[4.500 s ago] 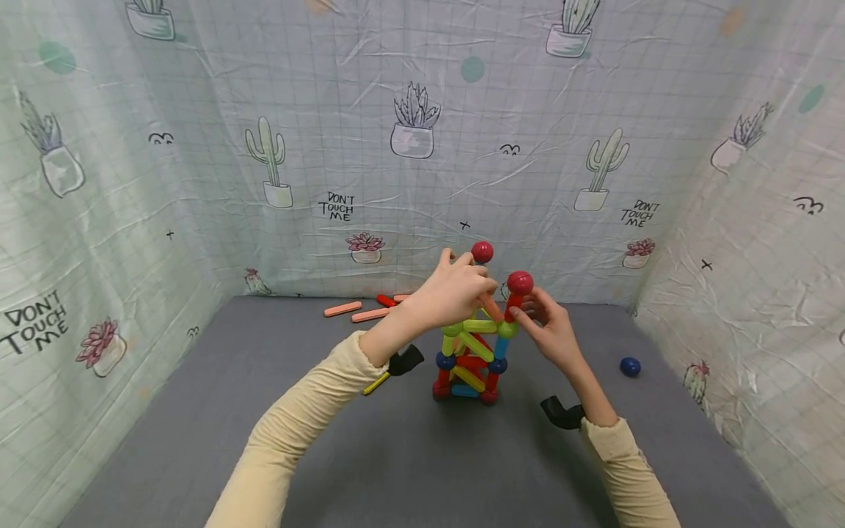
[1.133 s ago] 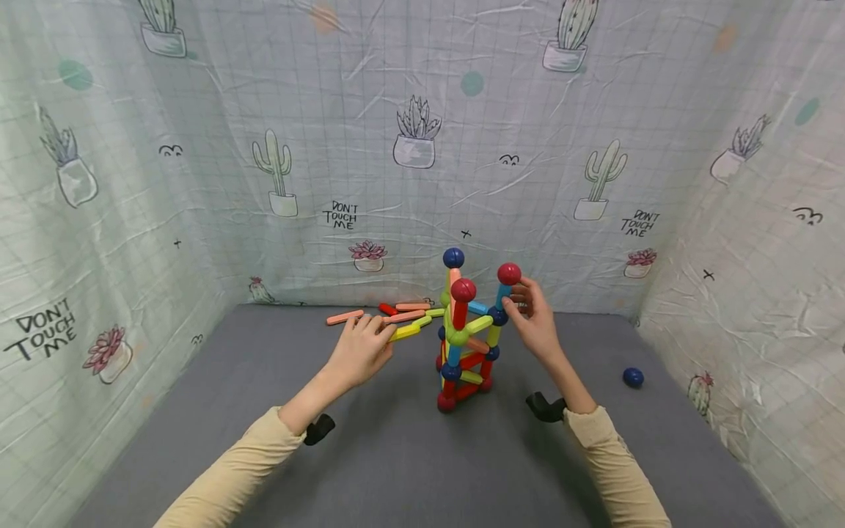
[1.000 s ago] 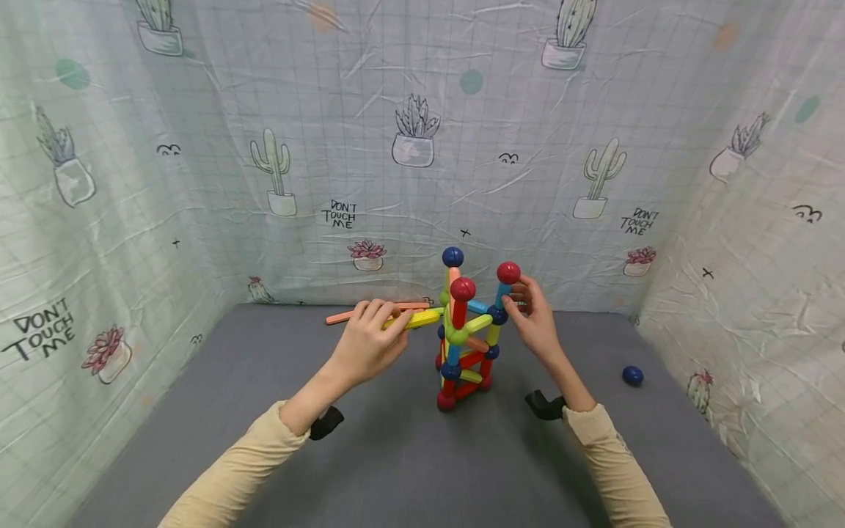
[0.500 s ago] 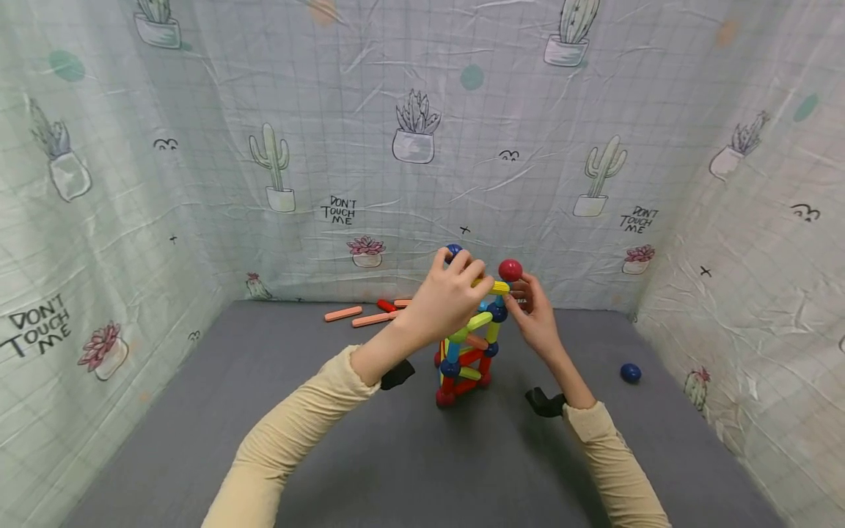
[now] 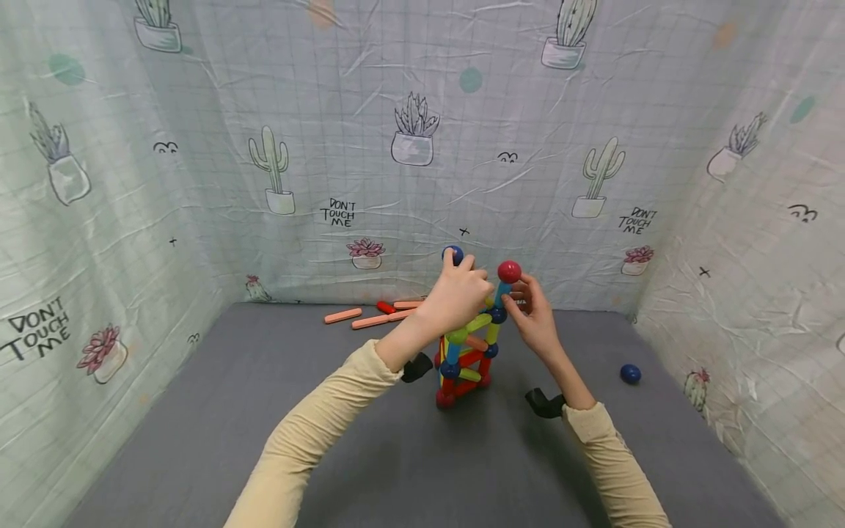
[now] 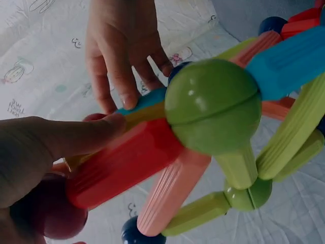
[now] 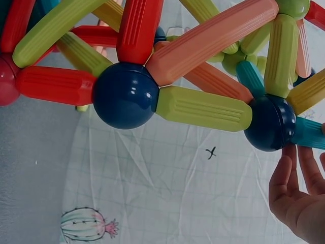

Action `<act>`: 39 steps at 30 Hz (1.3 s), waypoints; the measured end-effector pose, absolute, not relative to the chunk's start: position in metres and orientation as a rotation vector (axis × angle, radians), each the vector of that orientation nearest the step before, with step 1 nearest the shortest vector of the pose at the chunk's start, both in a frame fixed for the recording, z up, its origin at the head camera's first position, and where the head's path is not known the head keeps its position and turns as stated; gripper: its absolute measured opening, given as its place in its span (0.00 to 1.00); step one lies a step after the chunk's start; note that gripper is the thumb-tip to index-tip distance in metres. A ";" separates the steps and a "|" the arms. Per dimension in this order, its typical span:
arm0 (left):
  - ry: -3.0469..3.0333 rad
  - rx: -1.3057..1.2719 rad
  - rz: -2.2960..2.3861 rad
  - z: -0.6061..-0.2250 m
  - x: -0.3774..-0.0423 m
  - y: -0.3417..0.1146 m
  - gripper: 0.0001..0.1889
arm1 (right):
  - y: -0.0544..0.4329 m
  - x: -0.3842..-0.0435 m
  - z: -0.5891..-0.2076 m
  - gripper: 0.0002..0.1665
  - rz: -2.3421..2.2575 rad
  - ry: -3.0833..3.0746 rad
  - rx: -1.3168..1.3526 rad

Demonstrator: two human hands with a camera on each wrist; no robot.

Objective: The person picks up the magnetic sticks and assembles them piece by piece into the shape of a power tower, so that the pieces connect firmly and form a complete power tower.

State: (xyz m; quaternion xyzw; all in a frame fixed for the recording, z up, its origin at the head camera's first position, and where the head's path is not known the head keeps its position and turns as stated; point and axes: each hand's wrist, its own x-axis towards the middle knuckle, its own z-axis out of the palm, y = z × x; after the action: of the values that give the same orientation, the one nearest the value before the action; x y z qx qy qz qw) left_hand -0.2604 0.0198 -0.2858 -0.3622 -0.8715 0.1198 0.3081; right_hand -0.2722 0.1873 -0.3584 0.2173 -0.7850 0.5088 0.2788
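A tower of coloured sticks and balls (image 5: 452, 352) stands on the grey table. At its upper part my left hand (image 5: 455, 297) pinches a yellow stick (image 6: 144, 116). In the left wrist view its thumb lies over this stick, beside a red stick (image 6: 127, 162) and a crimson ball (image 6: 58, 206); the head view hides these behind the hand. The yellow stick's other end meets a dark blue ball (image 7: 269, 122) in the right wrist view. My right hand (image 5: 538, 319) pinches the upright light blue stick (image 5: 503, 292) beneath a red ball (image 5: 509, 271).
Salmon sticks (image 5: 372, 321) and a short red stick (image 5: 386, 307) lie behind and left of the tower. A loose dark blue ball (image 5: 630, 374) sits at the right. Patterned cloth (image 5: 317, 176) walls in the table's back and sides.
The tower was turned after the oldest frame. Since then my left hand has taken the yellow stick from the left and carried it right, to the tower's top. My right hand has stayed.
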 end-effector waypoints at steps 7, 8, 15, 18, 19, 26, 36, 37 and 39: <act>-2.285 -0.946 0.339 -0.284 -0.261 0.017 0.09 | 0.194 -0.287 -0.370 0.24 1.381 -2.118 0.577; -2.291 -0.948 0.337 -0.284 -0.261 0.017 0.10 | 0.195 -0.287 -0.370 0.24 1.385 -2.117 0.583; -2.329 -1.005 0.160 -0.287 -0.264 0.005 0.10 | 0.195 -0.286 -0.371 0.24 1.363 -2.125 0.610; -2.313 -1.058 0.078 -0.289 -0.266 -0.001 0.09 | 0.195 -0.286 -0.370 0.24 1.331 -2.135 0.614; -2.306 -1.075 0.067 -0.289 -0.266 -0.002 0.08 | 0.195 -0.286 -0.370 0.24 1.316 -2.137 0.618; -2.304 -1.134 0.207 -0.283 -0.266 0.001 0.11 | 0.195 -0.286 -0.368 0.25 1.252 -2.156 0.630; -2.170 -0.992 -0.356 -0.305 -0.257 -0.010 0.35 | 0.195 -0.272 -0.362 0.24 1.279 -2.196 0.673; -2.131 -0.959 -0.444 -0.312 -0.255 -0.013 0.37 | 0.194 -0.269 -0.360 0.23 1.289 -2.208 0.672; -2.063 -0.890 -0.594 -0.328 -0.250 -0.017 0.39 | 0.193 -0.265 -0.357 0.24 1.326 -2.254 0.653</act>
State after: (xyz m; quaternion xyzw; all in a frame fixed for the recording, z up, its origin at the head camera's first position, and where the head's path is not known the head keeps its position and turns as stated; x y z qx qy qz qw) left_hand -0.2504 -0.0169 -0.3283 -0.3514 -0.8145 -0.2346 0.3975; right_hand -0.2651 0.1933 -0.3566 0.2363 -0.8155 0.4797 0.2215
